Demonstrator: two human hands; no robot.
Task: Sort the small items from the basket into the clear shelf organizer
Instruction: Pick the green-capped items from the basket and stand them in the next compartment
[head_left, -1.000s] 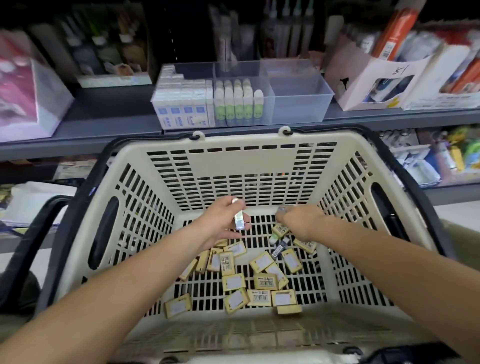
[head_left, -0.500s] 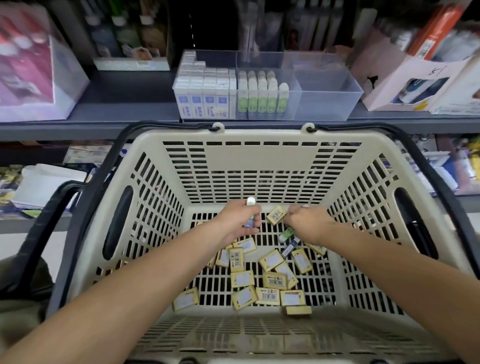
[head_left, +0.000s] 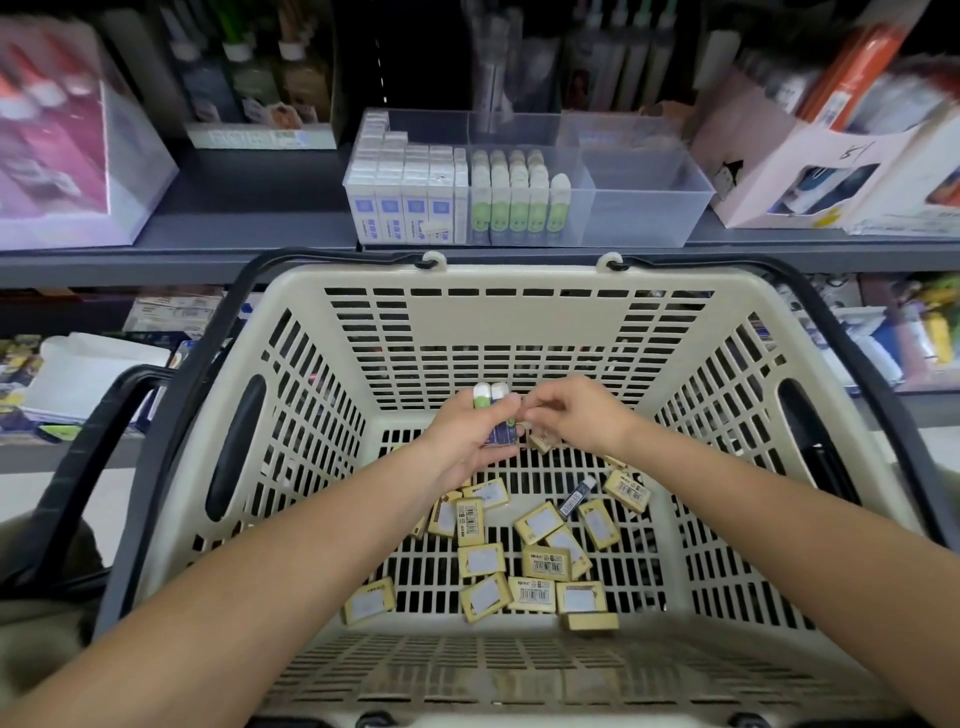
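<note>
The left hand (head_left: 470, 436) was closed around two small white-capped sticks (head_left: 489, 396) above the basket (head_left: 524, 332) floor, while the right hand (head_left: 576, 415) pinched narrowly at their lower end beside it. They looked light, rigid and smooth, so likely to slip unless gripped across the barrel. The clear shelf organizer (head_left: 649, 208) sat well apart on the shelf behind.

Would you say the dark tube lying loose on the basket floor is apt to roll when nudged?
Probably: the dark tube looks round and slim. It seems light, so it should lift easily. The slotted basket floor and nearby yellow boxes might stop it quickly.
</note>
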